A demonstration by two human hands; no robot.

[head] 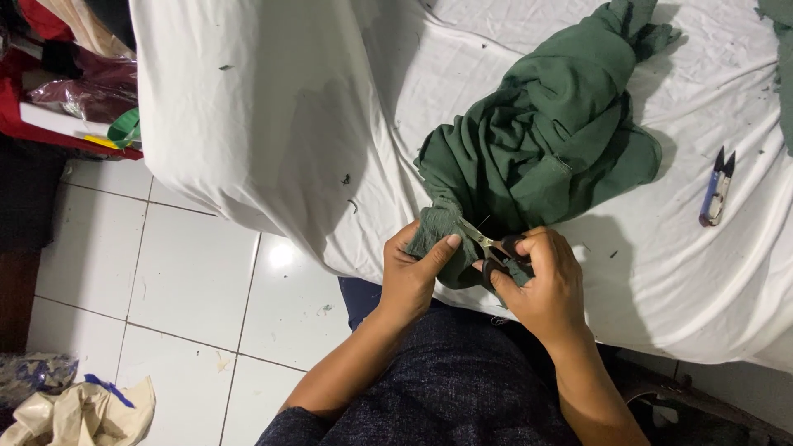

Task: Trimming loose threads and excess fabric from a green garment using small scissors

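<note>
A head-down view is being given of two bare hands working at the near edge of a surface covered by a white sheet (pixel 273 107). A bunched green cloth (pixel 545 140) is lying on the sheet, piled toward the middle and trailing down to the edge where the hands are meeting. One gathered end of the cloth is being pinched by the left hand (pixel 410 272), its fingers curled closed around the fabric and the thumb pressed along the top of it. Small scissors (pixel 489 248) with black handles are being gripped by the right hand (pixel 545 285), fingers closed through and around the handles; the thin metal blades are being pointed toward the pinched end of the cloth, touching or just above it, and how far apart the blades are standing cannot be told. A small blue and silver thread snipper (pixel 717 188) is lying on the sheet, well apart to the right. Dark scraps of thread are being seen scattered over the sheet. White floor tiles (pixel 190 281) are showing to the left, with crumpled bags (pixel 78 411) lying at the lower left corner.
</note>
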